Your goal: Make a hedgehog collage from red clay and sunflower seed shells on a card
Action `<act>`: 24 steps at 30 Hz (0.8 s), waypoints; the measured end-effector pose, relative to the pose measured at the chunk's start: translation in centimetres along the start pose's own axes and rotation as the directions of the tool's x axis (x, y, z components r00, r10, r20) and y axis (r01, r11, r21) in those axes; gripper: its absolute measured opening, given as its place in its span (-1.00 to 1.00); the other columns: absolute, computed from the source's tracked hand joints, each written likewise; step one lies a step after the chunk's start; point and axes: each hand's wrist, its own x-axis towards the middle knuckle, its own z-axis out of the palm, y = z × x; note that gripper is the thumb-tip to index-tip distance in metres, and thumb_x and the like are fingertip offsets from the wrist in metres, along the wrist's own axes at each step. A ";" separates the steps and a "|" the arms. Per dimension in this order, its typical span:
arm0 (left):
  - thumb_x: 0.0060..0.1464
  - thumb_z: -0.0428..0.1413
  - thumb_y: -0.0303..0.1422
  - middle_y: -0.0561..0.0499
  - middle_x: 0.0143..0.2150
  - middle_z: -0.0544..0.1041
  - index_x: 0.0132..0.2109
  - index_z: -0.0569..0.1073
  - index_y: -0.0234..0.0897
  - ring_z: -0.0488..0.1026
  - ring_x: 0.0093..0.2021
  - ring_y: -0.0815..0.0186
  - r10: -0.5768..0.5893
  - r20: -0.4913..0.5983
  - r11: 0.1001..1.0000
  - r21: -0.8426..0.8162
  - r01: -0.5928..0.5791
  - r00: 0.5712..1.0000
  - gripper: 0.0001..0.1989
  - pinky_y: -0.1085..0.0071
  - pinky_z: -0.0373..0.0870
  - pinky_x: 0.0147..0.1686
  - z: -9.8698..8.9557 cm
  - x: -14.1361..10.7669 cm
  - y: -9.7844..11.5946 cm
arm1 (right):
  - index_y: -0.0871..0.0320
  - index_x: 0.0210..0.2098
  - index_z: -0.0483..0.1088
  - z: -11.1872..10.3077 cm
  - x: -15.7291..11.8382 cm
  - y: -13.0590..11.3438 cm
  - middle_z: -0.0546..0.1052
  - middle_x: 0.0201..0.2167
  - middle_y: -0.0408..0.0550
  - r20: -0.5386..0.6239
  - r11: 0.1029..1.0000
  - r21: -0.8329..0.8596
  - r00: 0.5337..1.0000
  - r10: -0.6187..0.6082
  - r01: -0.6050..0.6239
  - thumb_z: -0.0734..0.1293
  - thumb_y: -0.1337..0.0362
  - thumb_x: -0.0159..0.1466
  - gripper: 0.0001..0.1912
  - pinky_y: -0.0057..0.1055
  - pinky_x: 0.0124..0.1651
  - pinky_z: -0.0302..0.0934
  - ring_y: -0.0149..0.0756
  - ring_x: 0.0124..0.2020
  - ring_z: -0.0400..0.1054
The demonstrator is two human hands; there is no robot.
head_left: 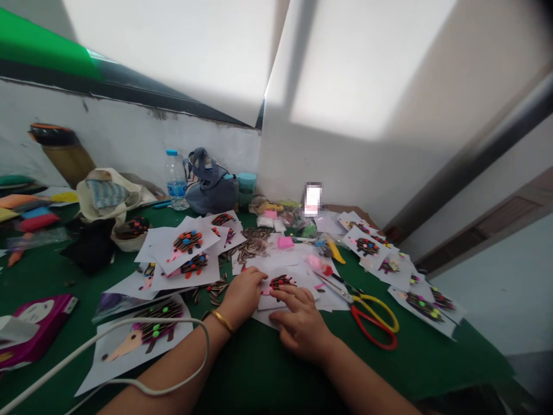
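Observation:
A white paper card [265,304] lies before me, bearing a small hedgehog figure [283,282] of striped sunflower seeds, pink clay and red dots. My left hand [245,293], with a gold bangle at its wrist, is at the card's left side. Its fingers are curled together, and what they may hold is hidden. Over the card's lower right reaches my right hand [299,320], fingers extended and a little apart, fingertips touching the card by the hedgehog. Loose sunflower seeds [218,291] are scattered left of my left hand. Scissors [374,317] with yellow and red handles lie to the right.
Finished-looking hedgehog cards [188,242] are piled at left, and more cards [425,305] at right. A white cable [142,320] crosses over my left forearm. Pink clay [285,242], a seed pile [254,242], a water bottle [176,181] and a blue bag [209,187] stand farther back.

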 end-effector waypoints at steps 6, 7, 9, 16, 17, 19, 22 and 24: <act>0.09 -0.06 -0.61 -0.07 -0.06 0.50 -0.02 0.51 -0.25 0.43 -0.05 0.27 -0.016 0.002 1.000 0.004 0.016 1.000 -0.61 0.36 0.29 0.03 0.0 0.0 0.1 | -0.02 -0.17 0.53 -0.2 0.6 0.4 0.39 0.16 -0.11 -0.074 0.998 0.027 0.996 0.056 -0.054 0.31 0.40 0.07 -0.65 -0.06 0.20 0.02 -0.03 0.22 0.13; 0.09 -0.05 -0.61 -0.07 -0.06 0.50 -0.02 0.51 -0.25 0.42 -0.05 0.27 -0.018 0.002 1.000 0.004 0.018 1.000 -0.61 0.36 0.29 0.03 0.0 0.0 0.1 | -0.02 -0.17 0.53 -0.3 0.8 0.5 0.39 0.15 -0.10 -0.078 0.998 0.029 0.995 0.064 -0.062 0.30 0.40 0.07 -0.64 -0.05 0.20 0.03 -0.03 0.22 0.13; 0.09 -0.05 -0.60 -0.08 -0.05 0.50 -0.03 0.52 -0.26 0.42 -0.05 0.27 -0.019 0.000 1.000 0.003 0.019 1.000 -0.62 0.37 0.29 0.02 0.0 0.0 0.1 | -0.01 -0.18 0.54 -0.3 1.2 0.7 0.40 0.14 -0.10 -0.081 0.997 0.039 0.994 0.074 -0.071 0.29 0.41 0.07 -0.64 -0.05 0.19 0.04 -0.03 0.20 0.15; 0.08 -0.05 -0.61 -0.08 -0.06 0.51 -0.04 0.52 -0.25 0.42 -0.04 0.25 -0.015 0.001 1.000 0.007 0.015 1.000 -0.62 0.36 0.28 0.04 -0.2 0.0 0.1 | 0.01 -0.22 0.54 0.0 1.9 1.4 0.40 0.14 -0.09 -0.100 0.995 0.046 0.990 0.097 -0.093 0.31 0.42 0.08 -0.69 -0.03 0.20 0.01 -0.02 0.22 0.12; 0.08 -0.04 -0.61 -0.08 -0.06 0.51 -0.04 0.52 -0.25 0.42 -0.04 0.26 -0.016 0.001 1.000 0.007 0.016 1.000 -0.62 0.36 0.28 0.04 -0.2 -0.1 0.1 | 0.02 -0.27 0.54 0.1 1.9 1.5 0.41 0.14 -0.10 -0.090 0.995 0.039 0.992 0.093 -0.090 0.34 0.41 0.09 -0.75 -0.03 0.20 0.01 -0.01 0.22 0.12; 0.08 -0.04 -0.61 -0.07 -0.06 0.51 -0.04 0.52 -0.25 0.42 -0.04 0.26 -0.017 0.001 1.000 0.007 0.017 1.000 -0.61 0.37 0.28 0.04 -0.1 -0.1 0.1 | 0.02 -0.35 0.53 0.3 1.8 1.6 0.42 0.13 -0.12 -0.062 0.997 0.025 0.995 0.075 -0.074 0.38 0.35 0.12 -0.88 -0.03 0.18 0.01 -0.02 0.21 0.13; 0.09 -0.05 -0.61 -0.08 -0.06 0.50 -0.03 0.52 -0.25 0.42 -0.04 0.26 -0.011 -0.002 1.000 0.007 0.011 1.000 -0.61 0.37 0.28 0.03 0.0 -0.1 0.0 | -0.01 -0.36 0.52 0.9 1.5 1.7 0.43 0.13 -0.15 -0.033 0.999 0.000 0.999 0.042 -0.042 0.41 0.29 0.17 -0.94 -0.04 0.16 0.02 -0.04 0.20 0.15; 0.10 -0.05 -0.60 -0.09 -0.06 0.50 -0.03 0.52 -0.27 0.42 -0.04 0.26 -0.004 -0.006 1.000 0.007 0.004 1.000 -0.62 0.37 0.29 0.03 0.0 0.0 0.0 | -0.03 -0.34 0.53 1.3 1.4 1.7 0.43 0.14 -0.16 -0.029 0.999 -0.016 0.999 0.039 -0.039 0.43 0.29 0.17 -0.94 -0.04 0.16 0.02 -0.06 0.19 0.16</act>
